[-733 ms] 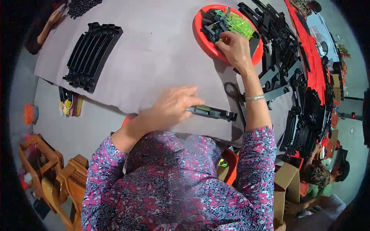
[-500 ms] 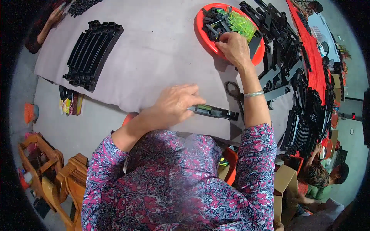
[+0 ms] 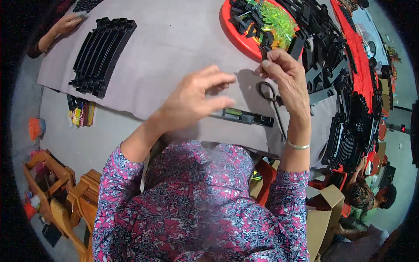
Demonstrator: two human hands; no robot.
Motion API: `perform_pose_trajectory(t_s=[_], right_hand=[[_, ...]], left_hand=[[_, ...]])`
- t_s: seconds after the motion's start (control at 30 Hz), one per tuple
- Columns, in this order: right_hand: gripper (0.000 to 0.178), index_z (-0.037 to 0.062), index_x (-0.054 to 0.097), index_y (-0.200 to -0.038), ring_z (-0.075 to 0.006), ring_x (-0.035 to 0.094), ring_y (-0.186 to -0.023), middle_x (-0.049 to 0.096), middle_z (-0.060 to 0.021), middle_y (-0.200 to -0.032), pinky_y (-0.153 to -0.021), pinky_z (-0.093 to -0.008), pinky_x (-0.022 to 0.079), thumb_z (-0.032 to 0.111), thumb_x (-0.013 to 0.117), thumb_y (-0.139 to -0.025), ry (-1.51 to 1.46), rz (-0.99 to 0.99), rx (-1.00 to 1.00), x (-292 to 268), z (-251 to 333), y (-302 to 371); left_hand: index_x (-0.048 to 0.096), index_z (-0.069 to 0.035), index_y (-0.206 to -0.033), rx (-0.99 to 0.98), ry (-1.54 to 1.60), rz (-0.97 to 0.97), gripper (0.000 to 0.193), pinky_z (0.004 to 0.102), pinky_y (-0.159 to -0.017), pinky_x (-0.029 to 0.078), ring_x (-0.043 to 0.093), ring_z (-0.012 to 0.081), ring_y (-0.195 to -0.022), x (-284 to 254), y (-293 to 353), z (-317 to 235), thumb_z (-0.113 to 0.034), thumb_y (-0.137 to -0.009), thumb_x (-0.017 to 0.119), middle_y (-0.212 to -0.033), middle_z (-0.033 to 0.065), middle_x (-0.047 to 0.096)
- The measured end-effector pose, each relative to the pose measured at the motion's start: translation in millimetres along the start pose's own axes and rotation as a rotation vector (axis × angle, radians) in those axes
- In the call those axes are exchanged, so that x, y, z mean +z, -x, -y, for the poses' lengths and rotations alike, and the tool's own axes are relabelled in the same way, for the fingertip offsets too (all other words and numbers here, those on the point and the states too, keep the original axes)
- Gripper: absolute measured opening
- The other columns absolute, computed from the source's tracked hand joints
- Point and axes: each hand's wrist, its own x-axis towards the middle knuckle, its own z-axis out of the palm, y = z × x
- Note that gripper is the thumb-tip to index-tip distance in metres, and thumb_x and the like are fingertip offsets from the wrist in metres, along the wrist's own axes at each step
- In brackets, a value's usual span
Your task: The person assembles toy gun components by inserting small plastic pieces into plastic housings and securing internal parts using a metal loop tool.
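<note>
Head view: the right hand [image 3: 288, 81] has come back from the red tray [image 3: 242, 41] just beyond it, fingertips pinching a small dark piece [image 3: 264, 54], apparently picked out. The left hand [image 3: 192, 96] has opened wider (seemingly empty); the black strip [image 3: 251, 117] lies on the tabletop [image 3: 174, 52], to its right.

On the grey tabletop [image 3: 174, 52] there lie curved black pieces [image 3: 103, 56] at ten o'clock, a red basin [image 3: 236, 38] at one, heaped black parts [image 3: 317, 30] at two, a loop-handled tool [image 3: 278, 115] at four, and a black strip [image 3: 248, 117] at five.
</note>
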Motion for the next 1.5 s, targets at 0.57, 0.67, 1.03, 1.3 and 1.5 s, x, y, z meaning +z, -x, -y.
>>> perform_pose_trajectory(t_s=[0.57,0.67,1.03,1.3,1.5], right_hand=[[0.016,-0.0003,0.067,-0.100,-0.0051,0.058,-0.070,0.066,-0.0022,-0.080,-0.063,-0.0192,0.045,0.013,0.062,-0.094,-0.365,0.145,0.193,32.7,-3.5,57.0],[0.017,0.0002,0.067,-0.100,-0.0059,0.056,-0.066,0.067,-0.0038,-0.080,-0.062,-0.0201,0.045,0.016,0.063,-0.095,-0.553,0.110,0.338,29.3,-1.0,63.6],[0.012,0.0018,0.067,-0.097,-0.0048,0.053,-0.063,0.067,-0.0050,-0.080,-0.051,-0.0198,0.045,0.013,0.065,-0.095,-0.736,0.115,0.411,13.7,-2.2,72.8],[0.007,-0.0002,0.068,-0.091,-0.0016,0.049,-0.063,0.063,0.0012,-0.078,-0.054,-0.0174,0.037,0.006,0.067,-0.089,-0.235,-0.131,0.333,14.5,-2.4,95.6],[0.004,-0.0007,0.069,-0.091,-0.0004,0.046,-0.064,0.058,0.0063,-0.076,-0.056,-0.0174,0.036,0.001,0.068,-0.087,-0.203,-0.188,0.343,28.5,-6.4,112.9]], left_hand=[[0.068,0.000,-0.106,-0.250,0.285,-0.144,0.016,0.0224,-0.071,0.049,0.058,0.0050,-0.082,15.1,-11.1,-10.6,-0.007,-0.093,0.065,-0.091,-0.0006,0.066],[0.068,0.000,-0.101,0.064,0.121,-0.268,0.014,0.0255,-0.069,0.050,0.061,0.0108,-0.077,18.5,-8.5,-6.8,-0.002,-0.088,0.068,-0.087,0.0032,0.067],[0.070,-0.004,-0.096,0.640,-0.327,-0.200,0.027,0.0340,-0.068,0.053,0.066,0.0269,-0.081,15.7,-10.1,-8.9,0.005,-0.070,0.071,-0.088,0.0082,0.067],[0.068,-0.003,-0.101,0.429,-0.433,-0.119,0.034,0.0393,-0.081,0.050,0.063,0.0306,-0.090,14.9,3.5,-1.8,-0.013,-0.070,0.078,-0.095,0.0093,0.065],[0.066,-0.002,-0.100,0.203,-0.533,0.022,0.038,0.0405,-0.074,0.050,0.060,0.0312,-0.084,15.7,17.6,7.7,-0.015,-0.067,0.079,-0.088,0.0109,0.059]])
